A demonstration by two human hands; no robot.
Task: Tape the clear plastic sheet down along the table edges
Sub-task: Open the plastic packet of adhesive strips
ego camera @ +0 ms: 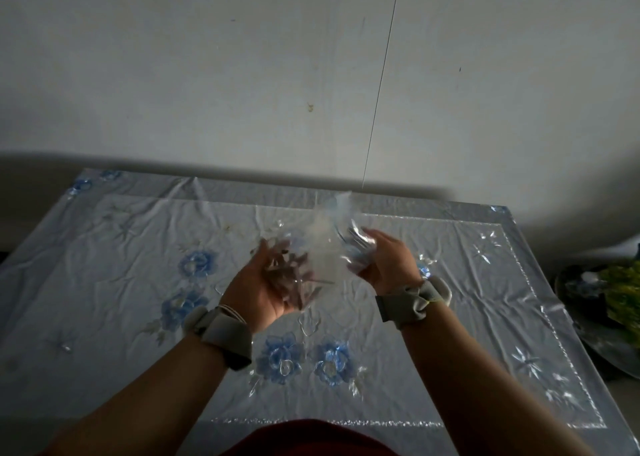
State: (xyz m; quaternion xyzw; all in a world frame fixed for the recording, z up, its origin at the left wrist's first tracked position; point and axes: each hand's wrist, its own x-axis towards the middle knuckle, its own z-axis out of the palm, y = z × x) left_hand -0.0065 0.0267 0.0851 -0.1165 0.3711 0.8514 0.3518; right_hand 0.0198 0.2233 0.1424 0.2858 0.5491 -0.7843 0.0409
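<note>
A bunched, folded clear plastic sheet (325, 244) hangs in the air above the middle of the table, between both hands. My left hand (266, 282) is palm up under its left part, fingers curled into the plastic and blurred. My right hand (384, 261) grips the crumpled right side. The table (104, 282) is covered by a creased white cloth with blue embroidered flowers (282, 357) and a shiny stitched border. No tape shows anywhere in view.
A grey wall (242, 74) rises directly behind the table's far edge, with a thin cord (381, 84) hanging down it. A dark round tray (602, 320) with green and yellow stuff sits off the table's right side. Grey bands wrap both wrists.
</note>
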